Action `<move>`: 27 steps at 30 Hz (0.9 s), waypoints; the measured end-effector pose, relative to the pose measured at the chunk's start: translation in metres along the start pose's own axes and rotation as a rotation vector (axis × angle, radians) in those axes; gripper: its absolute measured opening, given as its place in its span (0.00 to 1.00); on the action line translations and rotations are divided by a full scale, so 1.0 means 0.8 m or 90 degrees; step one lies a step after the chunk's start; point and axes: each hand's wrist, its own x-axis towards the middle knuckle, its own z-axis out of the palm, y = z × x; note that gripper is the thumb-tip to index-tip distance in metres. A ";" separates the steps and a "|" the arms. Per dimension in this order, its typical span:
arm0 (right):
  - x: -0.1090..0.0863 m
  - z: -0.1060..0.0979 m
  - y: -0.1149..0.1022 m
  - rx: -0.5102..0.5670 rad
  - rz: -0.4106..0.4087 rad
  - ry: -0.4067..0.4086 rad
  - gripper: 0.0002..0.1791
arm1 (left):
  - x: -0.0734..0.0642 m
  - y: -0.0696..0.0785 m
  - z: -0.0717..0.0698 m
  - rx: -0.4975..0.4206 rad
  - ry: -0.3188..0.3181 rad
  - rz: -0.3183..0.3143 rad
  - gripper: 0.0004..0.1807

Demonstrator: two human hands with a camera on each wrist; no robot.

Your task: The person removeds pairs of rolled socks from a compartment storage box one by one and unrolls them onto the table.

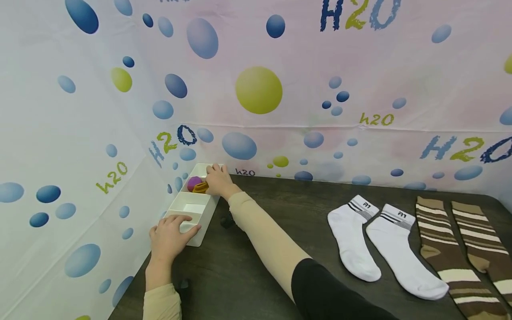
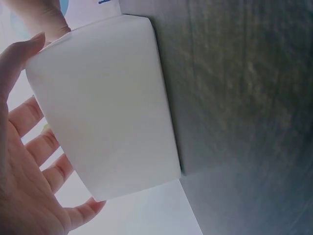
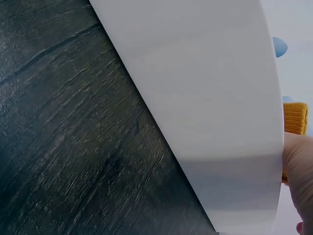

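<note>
A long white divided box [image 1: 205, 218] stands on the dark tabletop against the left wall. My left hand [image 1: 170, 235] grips its near end, thumb over one side of the rim and fingers over the other; the left wrist view shows the plain outer end wall [image 2: 102, 107]. My right hand [image 1: 219, 181] holds the rim by the far right corner, fingers bent over the edge. Beside that hand, a purple round bundle [image 1: 194, 183] and a mustard ribbed knit bundle [image 1: 200, 187] sit in one compartment. The knit [image 3: 295, 117] also peeks above the rim in the right wrist view.
A pair of white ankle socks [image 1: 354, 240] lies flat on the table [image 1: 256, 275] to the right. Beyond them are brown striped socks [image 1: 448, 249], partly cut off by the frame. A bubble-printed sheet [image 1: 304, 58] rises behind and along the left.
</note>
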 end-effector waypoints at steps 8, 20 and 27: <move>-0.010 -0.010 0.006 -0.016 -0.032 0.005 0.20 | -0.003 0.003 0.002 -0.008 -0.013 0.001 0.26; -0.034 -0.053 0.024 -0.034 -0.078 0.099 0.16 | 0.001 0.005 0.003 -0.006 -0.018 0.011 0.28; -0.053 -0.069 0.029 -0.029 -0.103 0.150 0.14 | 0.001 0.003 -0.001 0.000 -0.018 0.011 0.29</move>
